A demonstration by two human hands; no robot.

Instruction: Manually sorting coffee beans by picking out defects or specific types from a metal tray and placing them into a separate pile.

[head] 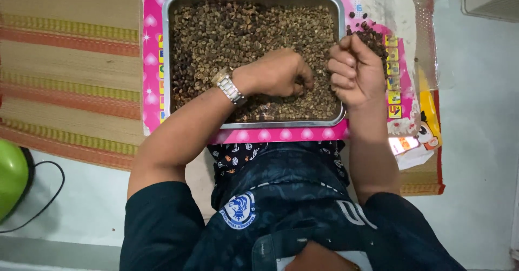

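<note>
Left hand (281, 72) pinched on beans (243, 33) in tray (165, 54); right hand (354, 71) fisted, contents unclear; pink poster (151, 60) beneath.

To my left lies a striped woven mat (70, 60) in orange and tan. At the far left edge I see a round green object (11, 176) with a thin black cable (46, 195) beside it on the pale floor (476, 141).
</note>
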